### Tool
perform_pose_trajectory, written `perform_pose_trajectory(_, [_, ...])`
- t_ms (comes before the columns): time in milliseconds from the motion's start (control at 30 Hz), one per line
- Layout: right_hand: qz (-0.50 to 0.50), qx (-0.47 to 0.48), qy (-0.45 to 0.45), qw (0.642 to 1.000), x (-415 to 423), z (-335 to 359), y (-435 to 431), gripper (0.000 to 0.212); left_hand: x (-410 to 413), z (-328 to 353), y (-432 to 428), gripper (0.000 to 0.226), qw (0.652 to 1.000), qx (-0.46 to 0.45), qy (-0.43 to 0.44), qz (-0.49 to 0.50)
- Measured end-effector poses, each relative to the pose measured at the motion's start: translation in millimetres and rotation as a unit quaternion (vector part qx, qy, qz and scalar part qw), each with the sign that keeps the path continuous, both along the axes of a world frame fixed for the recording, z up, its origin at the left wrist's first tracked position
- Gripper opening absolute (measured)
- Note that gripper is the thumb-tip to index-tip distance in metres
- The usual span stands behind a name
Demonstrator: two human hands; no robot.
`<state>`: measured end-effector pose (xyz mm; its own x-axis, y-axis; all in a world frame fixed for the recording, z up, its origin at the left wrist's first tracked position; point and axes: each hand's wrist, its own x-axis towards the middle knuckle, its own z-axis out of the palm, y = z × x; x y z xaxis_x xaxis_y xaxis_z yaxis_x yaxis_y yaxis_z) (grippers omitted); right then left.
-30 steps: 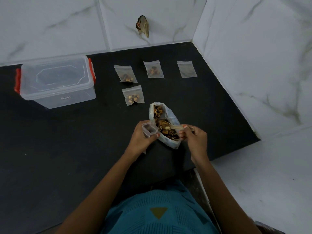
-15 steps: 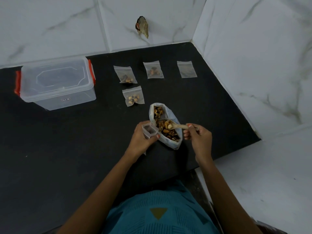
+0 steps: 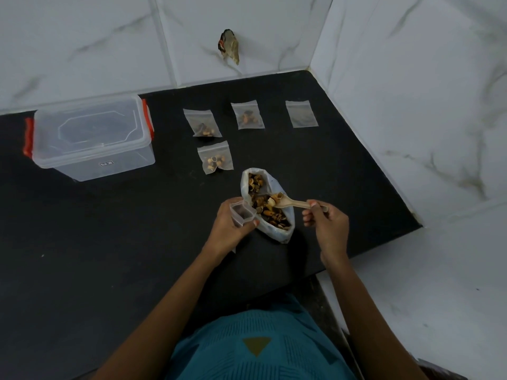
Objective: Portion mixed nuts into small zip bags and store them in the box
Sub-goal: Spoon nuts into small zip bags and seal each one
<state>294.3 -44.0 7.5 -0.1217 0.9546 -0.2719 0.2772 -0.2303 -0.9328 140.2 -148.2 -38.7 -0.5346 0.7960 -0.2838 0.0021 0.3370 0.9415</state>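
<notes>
A large clear bag of mixed nuts [image 3: 277,229] lies open on the black counter [image 3: 109,242]. My right hand [image 3: 326,223] pinches a pale wooden spoon [image 3: 293,203] whose bowl carries a few nuts just above the bag. My left hand [image 3: 230,229] holds a small zip bag [image 3: 241,213] with its mouth spread open, left of the big bag. Three small zip bags with nuts [image 3: 203,123] [image 3: 247,115] [image 3: 216,157] lie farther back. An empty-looking small zip bag [image 3: 301,113] lies at the back right. The clear storage box [image 3: 93,138] with red latches stands lidded at the left.
White marble-tiled walls [image 3: 411,91] enclose the counter at the back and right. A crumpled scrap [image 3: 229,46] sticks to the back wall. The counter's right edge [image 3: 384,242] drops off just right of my right hand. My teal shirt [image 3: 260,346] fills the bottom.
My right hand has drawn the spoon up and out of the nuts, moving rightward, with a few nuts in its bowl. My left hand keeps the small bag where it was.
</notes>
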Motion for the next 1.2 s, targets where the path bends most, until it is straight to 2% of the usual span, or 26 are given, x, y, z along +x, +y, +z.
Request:
perform_pose_trajectory(133, [-0.012,-0.036,0.020,0.999,2,-1,1,0.014,0,0,0,0.053,1.000,-0.003,0.002,-0.003])
perform_pose_trajectory(367, [0.077,0.039,-0.041,0.995,-8,-6,-10,0.013,2,2,2,0.050,1.000,0.005,0.006,-0.001])
perform_pose_trajectory(500, [0.019,-0.033,0.009,0.999,-9,-10,-8,0.014,2,1,1,0.052,1.000,0.002,0.009,-0.003])
perform_pose_trajectory(700, [-0.035,-0.148,0.110,0.982,-3,-5,-2,0.014,1,1,1,0.054,1.000,-0.006,0.004,-0.001])
perform_pose_trajectory(1200, [-0.040,-0.204,0.167,0.964,2,11,0,0.014,6,10,1,0.050,1.000,0.012,0.025,0.003])
